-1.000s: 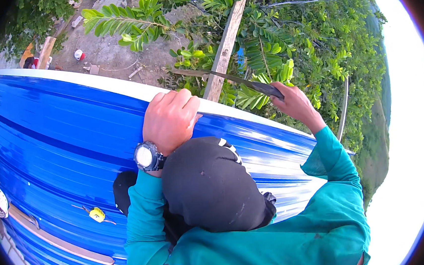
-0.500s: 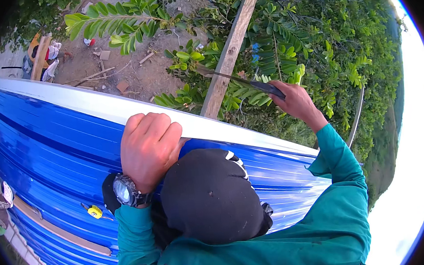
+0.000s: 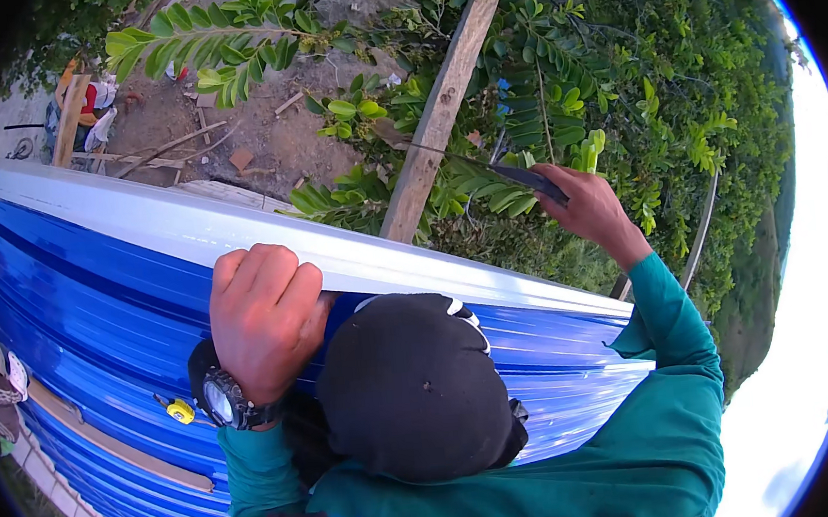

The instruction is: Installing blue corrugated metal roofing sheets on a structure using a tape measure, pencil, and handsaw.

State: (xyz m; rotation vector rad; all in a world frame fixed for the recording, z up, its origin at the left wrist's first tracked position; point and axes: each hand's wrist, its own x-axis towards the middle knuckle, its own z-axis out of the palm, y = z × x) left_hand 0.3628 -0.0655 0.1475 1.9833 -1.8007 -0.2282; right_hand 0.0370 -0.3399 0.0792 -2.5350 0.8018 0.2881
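My right hand (image 3: pixel 590 208) is closed around the dark end of a long-bladed tool (image 3: pixel 527 179). Its blade appears nearly edge-on, so I cannot tell a saw from a machete. The blade reaches leftward across a wooden beam (image 3: pixel 448 105) that juts out beyond the roof edge. My left hand (image 3: pixel 268 314), with a watch on the wrist, is curled into a fist over the lower side of the white metal trim (image 3: pixel 167 205). Its fingertips are hidden, and I cannot see what they grip. Between my arms a rounded black cloth shape (image 3: pixel 414 385) covers part of the roof.
Blue ribbed roofing sheets (image 3: pixel 78 314) slope below the trim, bearing a yellow tape measure (image 3: pixel 181 410) and a wooden strip (image 3: pixel 122 437). Leafy branches (image 3: pixel 529 118) crowd the beam. Far below, bare ground (image 3: pixel 258 125) shows scattered boards. Another person's shoe (image 3: pixel 17 375) is at the left edge.
My left hand sits farther left and lower in the picture. My right hand has shifted slightly right, with the tool still across the beam. The whole view has moved a little.
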